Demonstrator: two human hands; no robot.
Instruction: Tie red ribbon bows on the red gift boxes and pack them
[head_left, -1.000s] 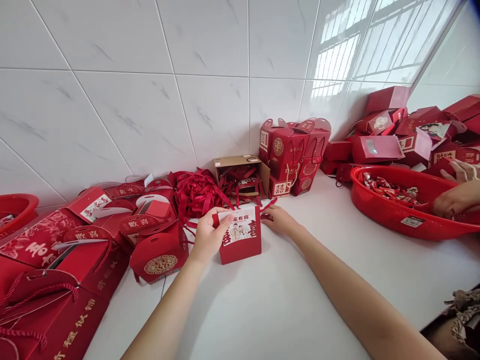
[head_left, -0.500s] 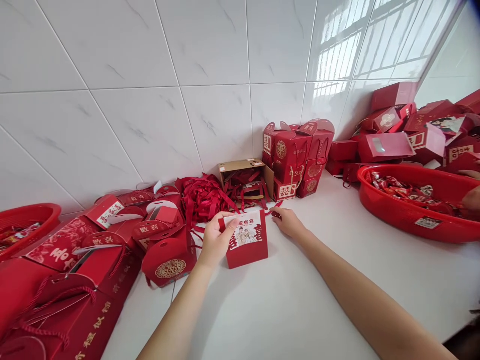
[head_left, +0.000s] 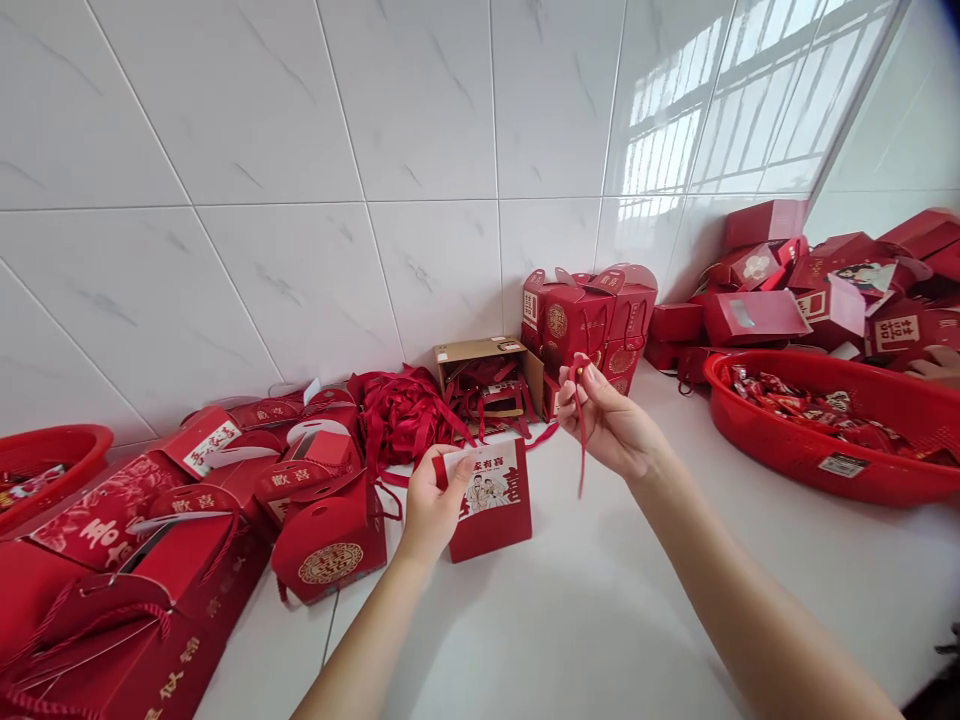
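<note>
My left hand [head_left: 439, 500] grips the left side of a small red gift box [head_left: 491, 538], thumb on its white printed front panel. The box stands upright on the white tabletop. Raised to the right of it, my right hand [head_left: 611, 420] pinches a thin red ribbon [head_left: 581, 460], whose end hangs down below the fingers. Behind the gift box lies a heap of red ribbons [head_left: 405, 410]. Beside that heap sits an open cardboard box [head_left: 491, 350] with more red ribbons and straps inside.
Red gift boxes with cord handles [head_left: 330, 545] crowd the left side. Stacked red boxes [head_left: 585, 315] stand against the tiled wall. At right, a red basin [head_left: 795, 455] holds wrapped sweets, with another person's hand [head_left: 937, 365] by it. Another red basin [head_left: 90, 450] is far left.
My right hand has risen from the tabletop near the cardboard box, lifting the red ribbon. My left hand still holds the gift box. The view has tilted slightly upward.
</note>
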